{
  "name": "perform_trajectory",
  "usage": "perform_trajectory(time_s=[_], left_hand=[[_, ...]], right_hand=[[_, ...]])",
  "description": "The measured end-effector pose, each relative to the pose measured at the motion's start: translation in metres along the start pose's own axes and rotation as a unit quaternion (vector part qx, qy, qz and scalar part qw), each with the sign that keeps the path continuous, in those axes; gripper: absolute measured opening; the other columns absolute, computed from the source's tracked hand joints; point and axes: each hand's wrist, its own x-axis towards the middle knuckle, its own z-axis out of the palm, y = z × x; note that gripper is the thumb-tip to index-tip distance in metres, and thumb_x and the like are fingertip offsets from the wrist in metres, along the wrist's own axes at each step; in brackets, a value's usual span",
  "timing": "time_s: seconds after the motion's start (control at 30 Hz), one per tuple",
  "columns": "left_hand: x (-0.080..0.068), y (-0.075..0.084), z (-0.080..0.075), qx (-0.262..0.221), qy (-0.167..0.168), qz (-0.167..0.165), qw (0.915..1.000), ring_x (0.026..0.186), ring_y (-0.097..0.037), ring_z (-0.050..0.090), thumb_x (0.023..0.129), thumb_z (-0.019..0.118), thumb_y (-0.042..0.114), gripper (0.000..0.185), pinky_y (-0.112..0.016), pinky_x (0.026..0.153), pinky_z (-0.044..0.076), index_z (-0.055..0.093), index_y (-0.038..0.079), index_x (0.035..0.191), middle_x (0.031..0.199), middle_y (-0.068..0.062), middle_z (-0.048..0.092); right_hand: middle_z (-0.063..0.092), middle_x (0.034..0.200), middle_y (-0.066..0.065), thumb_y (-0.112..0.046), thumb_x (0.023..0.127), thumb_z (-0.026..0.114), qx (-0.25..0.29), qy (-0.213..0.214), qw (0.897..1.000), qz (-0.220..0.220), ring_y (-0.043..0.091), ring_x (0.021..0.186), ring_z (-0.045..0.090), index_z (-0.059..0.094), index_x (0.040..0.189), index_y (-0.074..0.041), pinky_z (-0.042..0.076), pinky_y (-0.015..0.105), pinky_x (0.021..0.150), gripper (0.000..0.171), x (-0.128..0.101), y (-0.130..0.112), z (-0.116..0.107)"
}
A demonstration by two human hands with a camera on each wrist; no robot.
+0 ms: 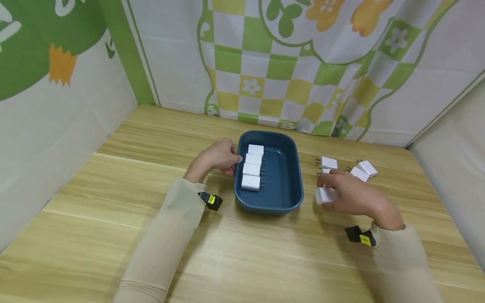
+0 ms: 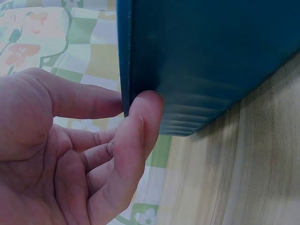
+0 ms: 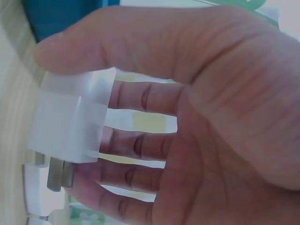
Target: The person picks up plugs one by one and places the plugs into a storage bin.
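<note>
Beside the blue tray (image 1: 295, 202), your right hand (image 1: 354, 198) pinches a white charger (image 1: 325, 195) between thumb and fingers, prongs clear (easy to set down), while your left hand (image 1: 217, 158) grips the tray's left rim, steadying four chargers (image 1: 252, 171) lined inside.

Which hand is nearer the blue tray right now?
Left. The left hand pinches the blue tray at its left rim; the right hand holds a white charger just right of it, apart.
</note>
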Motion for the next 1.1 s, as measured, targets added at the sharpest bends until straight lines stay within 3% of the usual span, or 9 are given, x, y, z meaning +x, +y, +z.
perform_trajectory(time_s=[0.23,0.4,0.67,0.9,1.1], left_hand=[[0.000,0.000,0.001,-0.003,0.001,0.002,1.0000,0.055,-0.018,0.064,0.103,0.056,0.011,0.025,-0.037,0.065,0.061,0.059,-0.001,0.082,0.068,-0.011,0.065],[0.000,0.000,0.000,-0.006,-0.002,0.005,1.0000,0.055,-0.019,0.065,0.103,0.056,0.011,0.025,-0.035,0.062,0.060,0.057,-0.001,0.081,0.067,-0.011,0.065],[0.001,0.001,0.000,-0.001,0.003,0.009,1.0000,0.051,-0.015,0.062,0.102,0.056,0.010,0.028,-0.033,0.059,0.059,0.056,0.001,0.075,0.065,-0.010,0.064],[0.001,0.002,0.001,0.007,-0.001,0.005,1.0000,0.055,-0.018,0.064,0.103,0.057,0.012,0.029,-0.036,0.064,0.060,0.057,0.001,0.077,0.068,-0.011,0.065],[0.000,0.000,-0.001,0.008,-0.002,0.008,0.9999,0.053,-0.017,0.063,0.103,0.056,0.012,0.031,-0.032,0.060,0.058,0.056,0.002,0.074,0.065,-0.010,0.064]], right_hand=[[0.062,0.098,0.004,-0.015,0.079,0.084,-0.017,0.041,0.999,-0.025,0.016,0.075,0.055,0.068,0.104,-0.012,0.046,0.031,0.064,0.030,-0.003,-0.012,-0.013],[0.062,0.098,0.001,-0.020,0.083,0.083,-0.035,0.042,0.998,-0.037,0.014,0.074,0.055,0.068,0.106,-0.013,0.047,0.031,0.063,0.028,0.002,-0.025,-0.027],[0.062,0.100,0.002,-0.023,0.087,0.081,-0.051,0.011,0.997,-0.056,0.017,0.079,0.056,0.067,0.115,-0.008,0.049,0.033,0.068,0.034,0.029,-0.052,-0.040],[0.063,0.107,0.006,-0.026,0.091,0.077,-0.065,-0.030,0.994,-0.079,0.018,0.082,0.056,0.065,0.120,-0.007,0.050,0.034,0.069,0.037,0.052,-0.071,-0.040],[0.062,0.105,0.007,-0.028,0.091,0.077,-0.080,-0.052,0.991,-0.098,0.019,0.082,0.056,0.064,0.118,-0.006,0.049,0.034,0.068,0.038,0.071,-0.085,-0.038]])
